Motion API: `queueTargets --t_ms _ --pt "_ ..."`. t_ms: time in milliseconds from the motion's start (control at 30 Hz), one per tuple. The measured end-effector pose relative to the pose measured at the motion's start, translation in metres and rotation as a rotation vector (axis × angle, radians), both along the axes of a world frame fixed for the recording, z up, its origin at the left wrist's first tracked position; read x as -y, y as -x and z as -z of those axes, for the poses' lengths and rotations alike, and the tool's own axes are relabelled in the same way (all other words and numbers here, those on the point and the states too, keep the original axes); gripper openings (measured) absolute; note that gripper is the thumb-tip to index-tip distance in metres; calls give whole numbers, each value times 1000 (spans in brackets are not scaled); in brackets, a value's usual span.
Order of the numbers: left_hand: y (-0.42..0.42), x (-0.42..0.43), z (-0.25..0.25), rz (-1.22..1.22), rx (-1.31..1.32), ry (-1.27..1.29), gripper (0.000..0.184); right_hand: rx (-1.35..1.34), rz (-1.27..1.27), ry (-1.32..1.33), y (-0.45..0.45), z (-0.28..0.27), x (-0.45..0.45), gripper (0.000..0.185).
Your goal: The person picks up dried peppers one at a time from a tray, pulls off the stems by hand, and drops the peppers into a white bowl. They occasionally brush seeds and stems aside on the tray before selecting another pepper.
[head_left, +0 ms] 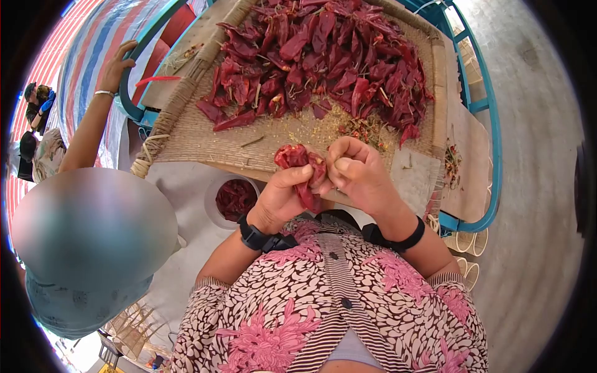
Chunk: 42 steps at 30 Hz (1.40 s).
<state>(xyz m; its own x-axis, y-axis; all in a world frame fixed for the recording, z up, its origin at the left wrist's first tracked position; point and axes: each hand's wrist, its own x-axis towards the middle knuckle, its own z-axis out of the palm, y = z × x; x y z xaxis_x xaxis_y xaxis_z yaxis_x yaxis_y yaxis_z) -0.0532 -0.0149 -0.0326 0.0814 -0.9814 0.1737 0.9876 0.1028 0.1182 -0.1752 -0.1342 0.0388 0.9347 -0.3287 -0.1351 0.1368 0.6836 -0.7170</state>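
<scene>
Wrapped round a dark red dried chili pepper [301,156], my left hand [287,191] is held just over the near edge of the woven tray [205,142]. My right hand [359,171] is closed in a pinch right beside the pepper's right end. Whatever its fingertips hold is too small or hidden to name. Beyond both hands, a large heap of dried red chili peppers [323,50] covers the far part of the tray. Loose seeds and stem bits [360,129] lie scattered between the heap and my hands.
Below the tray's near edge stands a white bucket [211,205] with red peppers in it. A teal metal frame [491,143] surrounds the tray. At left, another person's hand [115,67] grips the frame. Several round baskets [469,242] sit under the right side.
</scene>
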Motion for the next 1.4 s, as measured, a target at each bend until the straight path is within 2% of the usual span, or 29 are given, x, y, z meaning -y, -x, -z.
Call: queueTargets --t_ms 67,167,267,367,567,667,767,867,967,1067,1100,1167,1267,1367,1400 --pt "-3 -4 -24 -50 120 -83 24 -72 53 182 -1 -13 -3 15" --pt "-5 -9 -35 -158 275 -286 23 -161 113 698 2 -30 -3 16" --pt "-13 -12 -33 -130 352 -231 22 -107 105 1265 1 -37 5 15" --pt "-4 -6 -43 -178 445 -359 23 9 116 1531 4 -39 17 15" --pt "-7 -12 -47 -163 523 -378 24 122 84 1782 1 -35 18 16" --pt "-8 -9 -46 -148 452 -373 24 103 158 1749 -1 -33 13 15" --pt "-11 -9 -45 -145 487 -401 24 109 254 1767 -6 -26 8 17" --pt "-11 -9 -45 -156 465 -395 24 82 268 1695 -10 -28 7 13" --pt "-13 -9 -42 -166 524 -367 24 -70 206 1454 -6 -30 2 9" --pt "-16 -6 -38 -139 566 -343 25 -334 25 1145 -2 -36 2 4" --pt "-19 -6 -35 -129 579 -296 24 -352 -22 965 -2 -39 3 5" --pt "-23 -8 -29 -109 606 -205 22 -378 -112 602 -3 -44 5 6" --pt "-22 -10 -30 -100 528 -141 23 -280 -197 335 -2 -37 8 10" --pt "-21 -9 -31 -109 468 -114 22 -195 -237 -114 -2 -19 9 10" --pt "-20 -9 -31 -115 488 -141 24 -173 -240 -161 -3 -17 9 10"
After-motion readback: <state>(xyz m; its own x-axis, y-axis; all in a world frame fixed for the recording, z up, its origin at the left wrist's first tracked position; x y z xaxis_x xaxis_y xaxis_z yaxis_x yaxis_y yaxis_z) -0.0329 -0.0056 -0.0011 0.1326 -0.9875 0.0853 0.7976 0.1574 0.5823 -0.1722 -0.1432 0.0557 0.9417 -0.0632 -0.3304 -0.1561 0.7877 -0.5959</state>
